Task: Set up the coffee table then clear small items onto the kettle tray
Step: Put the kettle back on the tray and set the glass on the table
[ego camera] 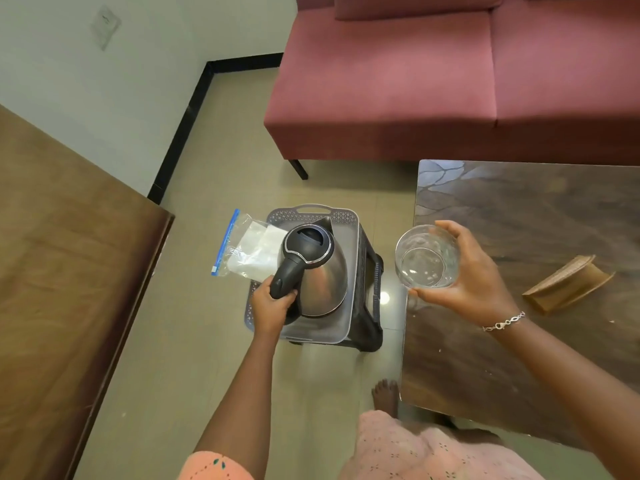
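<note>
A steel kettle (323, 271) with a black lid and handle stands on a grey plastic tray (350, 233), which rests on a low black stool (372, 306). My left hand (272, 303) grips the kettle's black handle. My right hand (467, 271) holds a clear drinking glass (426, 258) in the air above the left edge of the dark wooden coffee table (519, 237). A clear zip bag (242, 249) with white contents lies half over the tray's left rim. A brown woven coaster holder (568, 284) lies on the coffee table.
A maroon sofa (433, 81) stands behind the coffee table. A brown wooden surface (62, 254) fills the left side. Tiled floor (214, 168) runs between them. My bare foot (386, 393) is by the table's near corner.
</note>
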Demonstrator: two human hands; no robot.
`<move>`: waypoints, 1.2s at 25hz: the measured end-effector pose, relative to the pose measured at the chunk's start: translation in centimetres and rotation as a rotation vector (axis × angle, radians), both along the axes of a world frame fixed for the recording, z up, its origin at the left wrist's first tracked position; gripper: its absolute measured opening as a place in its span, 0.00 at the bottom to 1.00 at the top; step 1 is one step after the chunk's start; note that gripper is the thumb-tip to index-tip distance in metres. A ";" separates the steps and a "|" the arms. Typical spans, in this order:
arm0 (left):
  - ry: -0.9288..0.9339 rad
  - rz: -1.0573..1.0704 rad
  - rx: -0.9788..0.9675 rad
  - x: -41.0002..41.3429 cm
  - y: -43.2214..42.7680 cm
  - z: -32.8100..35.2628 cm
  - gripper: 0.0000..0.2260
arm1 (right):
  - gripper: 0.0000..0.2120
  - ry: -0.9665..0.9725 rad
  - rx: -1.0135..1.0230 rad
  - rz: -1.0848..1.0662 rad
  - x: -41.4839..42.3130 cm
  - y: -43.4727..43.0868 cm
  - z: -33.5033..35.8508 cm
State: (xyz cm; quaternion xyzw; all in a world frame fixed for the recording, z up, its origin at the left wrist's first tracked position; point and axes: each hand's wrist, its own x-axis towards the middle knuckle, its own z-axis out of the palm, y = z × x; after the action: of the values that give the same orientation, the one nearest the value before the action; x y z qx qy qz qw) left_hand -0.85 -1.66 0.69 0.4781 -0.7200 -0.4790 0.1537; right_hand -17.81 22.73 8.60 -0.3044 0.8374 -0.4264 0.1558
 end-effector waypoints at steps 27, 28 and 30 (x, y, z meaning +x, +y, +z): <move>-0.347 -0.085 -0.100 3.8 -3.5 -4.3 0.15 | 0.47 -0.005 -0.031 -0.065 1.0 -1.7 -2.1; -0.358 -0.080 -0.111 3.9 -3.6 -4.4 0.16 | 0.47 -0.006 -0.033 -0.069 1.0 -1.7 -2.0; -0.376 -0.071 -0.113 3.9 -3.8 -4.6 0.19 | 0.46 -0.011 -0.031 -0.071 1.1 -1.7 -1.7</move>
State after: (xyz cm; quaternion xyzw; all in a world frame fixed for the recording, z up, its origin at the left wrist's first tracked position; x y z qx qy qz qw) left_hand 3.10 -5.43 -3.94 0.5242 -0.7780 -0.3453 0.0263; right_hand -16.74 21.01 6.89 -0.2746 0.8400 -0.4464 0.1405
